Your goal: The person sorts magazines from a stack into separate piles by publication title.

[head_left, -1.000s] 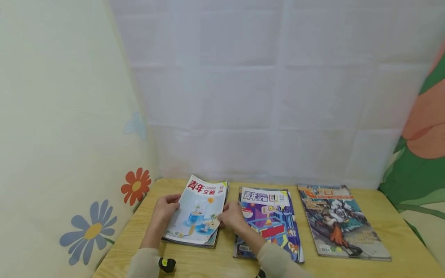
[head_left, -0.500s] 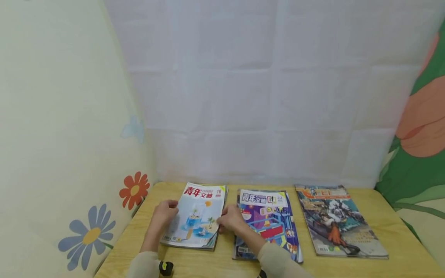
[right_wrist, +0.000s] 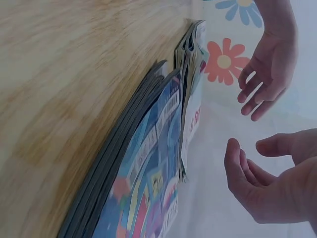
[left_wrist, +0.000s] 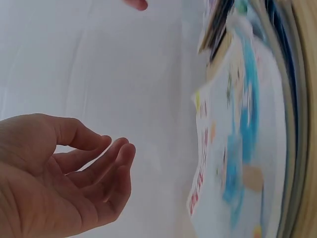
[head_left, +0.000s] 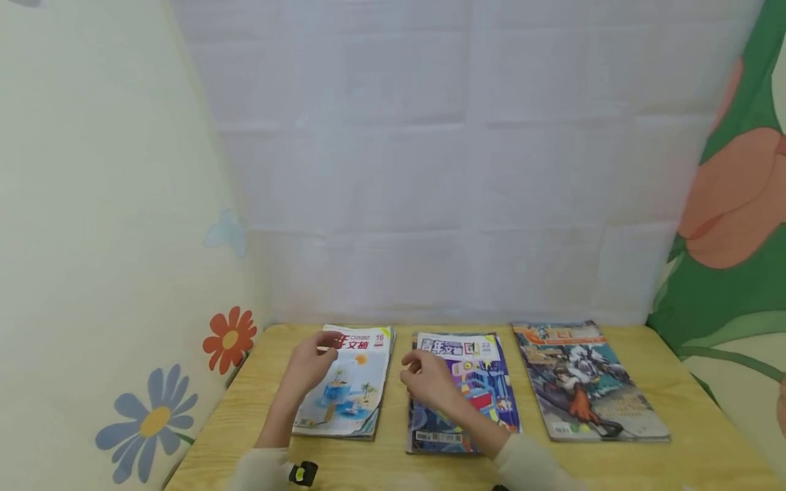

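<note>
In the head view my left hand (head_left: 310,363) hovers over the upper left part of a light-blue magazine (head_left: 346,382), which tops a small stack. Loosely bent fingers with nothing between them show in the left wrist view, apart from the cover. My right hand (head_left: 430,382) is raised over the left side of a purple magazine (head_left: 485,382), hiding part of its cover. The right wrist view shows that hand empty as well, thumb and fingers apart, above the purple pile, which is several magazines thick.
A third magazine with a painted figure (head_left: 589,382) lies to the right on the wooden table (head_left: 688,416). A white cloth (head_left: 430,170) hangs behind the table. A wall with printed flowers (head_left: 153,423) stands on the left.
Both hands have come off the edges of the light-blue stack and lifted. The stack has been straightened a little and now lies flat. The view has shifted slightly to the right.
</note>
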`<action>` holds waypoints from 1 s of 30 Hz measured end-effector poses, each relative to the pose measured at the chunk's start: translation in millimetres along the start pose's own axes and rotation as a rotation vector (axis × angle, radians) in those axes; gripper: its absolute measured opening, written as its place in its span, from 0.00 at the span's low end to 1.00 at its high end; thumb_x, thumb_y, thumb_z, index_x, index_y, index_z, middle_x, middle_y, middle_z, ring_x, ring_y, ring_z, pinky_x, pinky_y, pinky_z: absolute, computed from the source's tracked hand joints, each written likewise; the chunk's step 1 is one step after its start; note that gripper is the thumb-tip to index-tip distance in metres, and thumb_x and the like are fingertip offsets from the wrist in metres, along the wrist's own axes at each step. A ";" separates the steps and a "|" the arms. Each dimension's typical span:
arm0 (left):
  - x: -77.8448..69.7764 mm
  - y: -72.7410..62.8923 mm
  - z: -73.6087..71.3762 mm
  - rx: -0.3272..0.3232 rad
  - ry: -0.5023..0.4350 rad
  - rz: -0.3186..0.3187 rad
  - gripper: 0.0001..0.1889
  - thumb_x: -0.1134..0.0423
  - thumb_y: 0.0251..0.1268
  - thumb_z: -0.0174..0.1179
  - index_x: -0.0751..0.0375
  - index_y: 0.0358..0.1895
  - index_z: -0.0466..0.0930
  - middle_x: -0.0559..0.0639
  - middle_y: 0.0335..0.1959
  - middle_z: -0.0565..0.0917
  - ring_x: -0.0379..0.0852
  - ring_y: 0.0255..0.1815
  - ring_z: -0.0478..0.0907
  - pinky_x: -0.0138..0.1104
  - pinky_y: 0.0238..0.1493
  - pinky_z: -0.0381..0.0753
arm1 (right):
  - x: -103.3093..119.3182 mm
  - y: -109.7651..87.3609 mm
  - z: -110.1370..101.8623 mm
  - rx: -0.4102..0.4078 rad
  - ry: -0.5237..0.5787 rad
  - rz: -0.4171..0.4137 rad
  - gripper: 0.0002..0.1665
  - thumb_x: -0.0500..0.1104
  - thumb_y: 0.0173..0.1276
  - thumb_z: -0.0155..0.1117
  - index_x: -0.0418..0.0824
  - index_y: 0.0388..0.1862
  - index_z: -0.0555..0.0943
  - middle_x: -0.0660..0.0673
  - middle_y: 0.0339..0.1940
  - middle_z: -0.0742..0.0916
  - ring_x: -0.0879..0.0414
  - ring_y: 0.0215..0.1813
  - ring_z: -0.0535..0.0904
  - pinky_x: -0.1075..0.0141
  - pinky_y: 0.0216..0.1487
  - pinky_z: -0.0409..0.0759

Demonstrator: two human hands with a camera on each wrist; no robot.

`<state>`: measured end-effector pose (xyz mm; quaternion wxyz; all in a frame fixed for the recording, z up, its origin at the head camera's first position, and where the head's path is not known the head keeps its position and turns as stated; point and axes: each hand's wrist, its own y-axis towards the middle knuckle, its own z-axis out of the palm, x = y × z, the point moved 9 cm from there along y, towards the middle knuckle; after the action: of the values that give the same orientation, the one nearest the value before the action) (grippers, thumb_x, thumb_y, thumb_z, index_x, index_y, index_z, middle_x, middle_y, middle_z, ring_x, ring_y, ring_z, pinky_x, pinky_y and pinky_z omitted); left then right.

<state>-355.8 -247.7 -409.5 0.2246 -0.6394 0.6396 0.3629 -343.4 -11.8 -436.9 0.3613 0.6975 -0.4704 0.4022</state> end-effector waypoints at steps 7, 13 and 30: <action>-35.8 -5.7 51.0 0.046 -0.051 0.148 0.15 0.73 0.65 0.58 0.68 0.53 0.84 0.51 0.39 0.86 0.51 0.39 0.84 0.43 0.41 0.83 | -16.8 -23.8 -38.1 -0.031 -0.010 0.024 0.18 0.35 0.65 0.62 0.33 0.54 0.82 0.47 0.36 0.83 0.53 0.33 0.81 0.61 0.29 0.82; -53.6 -11.5 110.0 0.169 -0.014 0.193 0.15 0.71 0.63 0.59 0.69 0.53 0.83 0.52 0.38 0.86 0.51 0.39 0.83 0.40 0.36 0.82 | -43.6 -47.9 -76.2 -0.076 -0.036 0.046 0.16 0.35 0.68 0.63 0.30 0.53 0.81 0.46 0.35 0.83 0.52 0.34 0.80 0.60 0.30 0.81; -40.1 -20.5 151.6 0.229 0.039 0.003 0.17 0.68 0.62 0.63 0.75 0.52 0.81 0.53 0.34 0.81 0.47 0.33 0.77 0.39 0.32 0.80 | -90.3 -63.4 -132.3 -0.077 -0.347 0.205 0.15 0.34 0.60 0.72 0.27 0.45 0.82 0.44 0.30 0.80 0.52 0.33 0.75 0.58 0.34 0.77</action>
<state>-359.2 -105.8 -479.3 0.2832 -0.6154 0.6821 0.2754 -333.8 156.8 -471.3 0.2582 0.6906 -0.6090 0.2924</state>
